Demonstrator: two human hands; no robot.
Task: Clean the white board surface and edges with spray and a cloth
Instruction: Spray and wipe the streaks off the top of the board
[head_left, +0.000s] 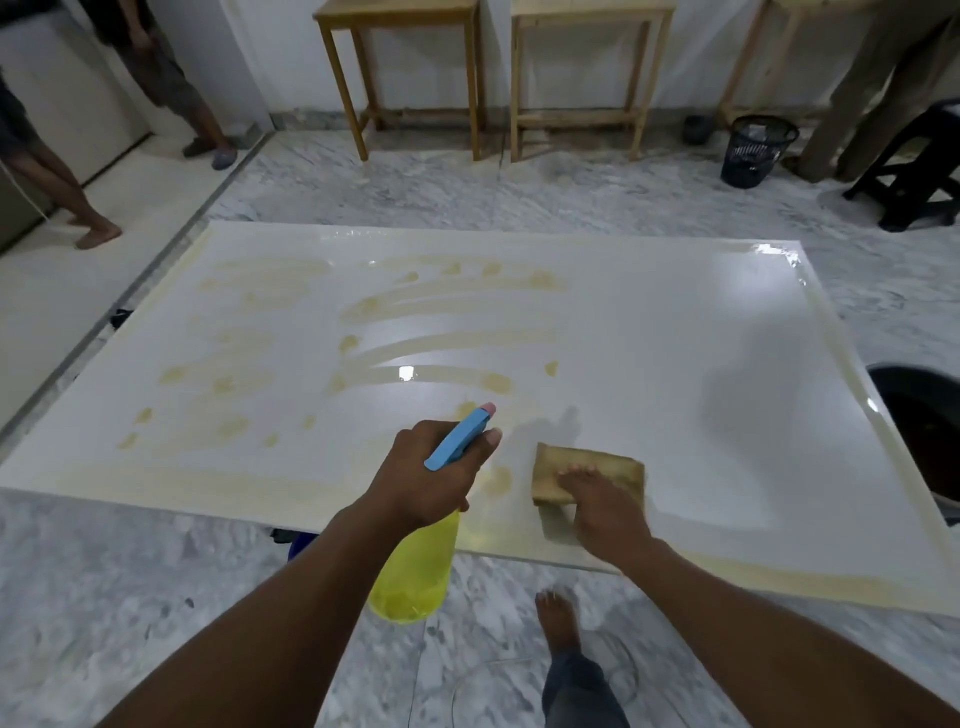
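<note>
A large white board (649, 332) lies flat on the marble floor, smeared with yellowish streaks and blotches over its left and middle parts. My left hand (431, 475) grips a yellow spray bottle (413, 571) with a blue trigger head, its nozzle pointing over the board's near edge. My right hand (605, 506) presses flat on a folded tan cloth (587, 470) lying on the board near its front edge. The right half of the board looks glossy and mostly unstained.
My bare foot (558, 621) stands on the floor just before the board. Two wooden tables (400, 73) line the far wall. A black mesh bin (756, 150) and a dark stool (914, 171) sit far right. People's legs (93, 228) stand far left. A dark round object (919, 431) borders the board's right edge.
</note>
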